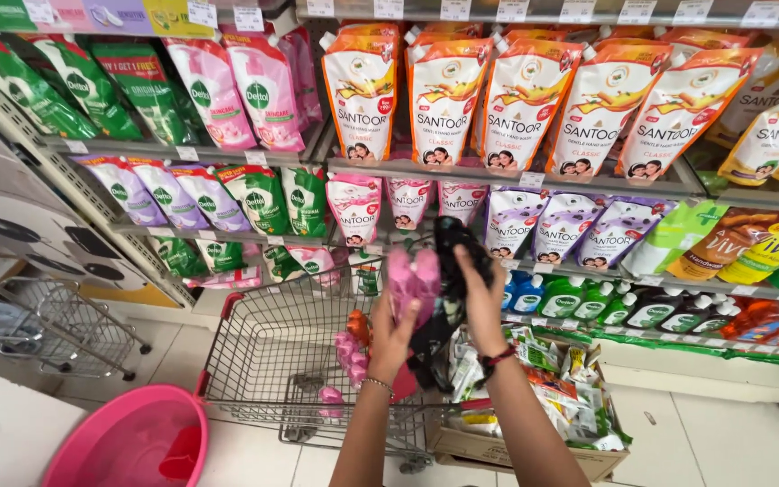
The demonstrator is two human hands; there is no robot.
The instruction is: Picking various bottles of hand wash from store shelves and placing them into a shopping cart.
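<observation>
My left hand (391,341) grips a pink bottle (413,281) held up above a wire shopping trolley (268,347). My right hand (481,302) is raised beside it and closed on a black device (454,245); its exact shape is hard to make out. Both hands are level with the lower shelves of refill pouches. More pink bottles (350,350) lie inside the trolley below my left hand. A dark strap or cord hangs between my two wrists.
Shelves hold orange-and-white pouches (525,95), pink pouches (245,86), green pouches (92,81) and purple pouches (561,225). A cardboard box of packets (543,397) sits at the right of the trolley. A pink tub (128,442) stands bottom left, a wire rack (56,325) at left.
</observation>
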